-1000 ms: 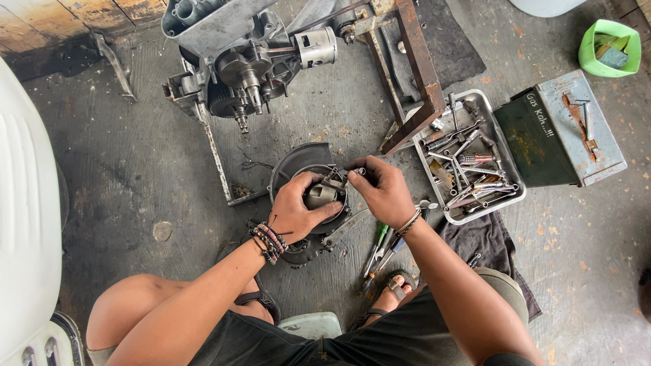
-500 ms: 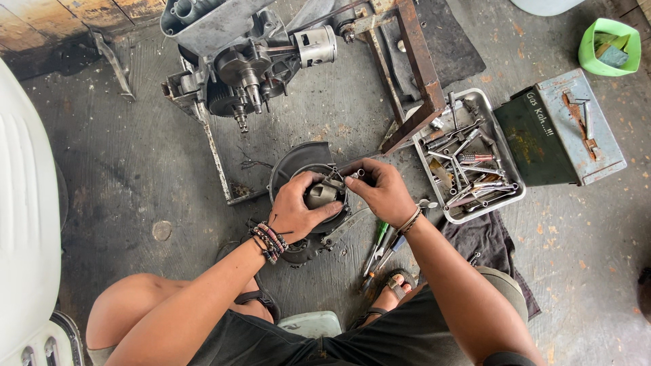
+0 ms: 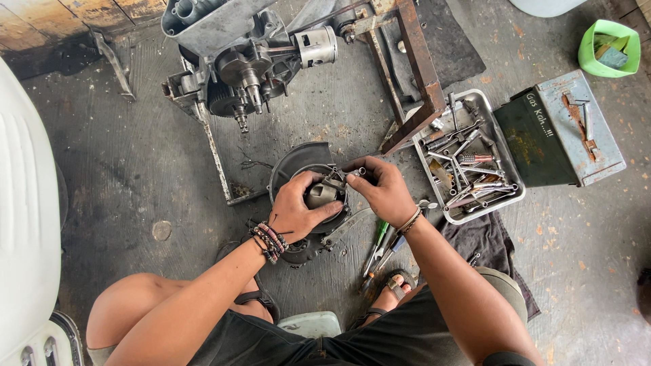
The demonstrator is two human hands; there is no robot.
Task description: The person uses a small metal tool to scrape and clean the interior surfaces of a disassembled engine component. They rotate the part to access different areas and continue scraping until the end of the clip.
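**Small part held over the round housing**

The left hand [image 3: 298, 207] clamps its fingers on a metal part [image 3: 321, 195] above the round housing [image 3: 298, 163] on the floor. The right hand [image 3: 383, 190], at 3 o'clock of it, pinches a small tube [image 3: 359, 172]. A slip could drop the tube into the tool tray [image 3: 434, 169] clutter.

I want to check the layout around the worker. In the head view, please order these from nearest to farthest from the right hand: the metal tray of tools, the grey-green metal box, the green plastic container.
Measured from the right hand:
1. Metal tray of tools, just to its right on the floor.
2. Grey-green metal box, beyond the tray, touching its far edge.
3. Green plastic container, top right corner.
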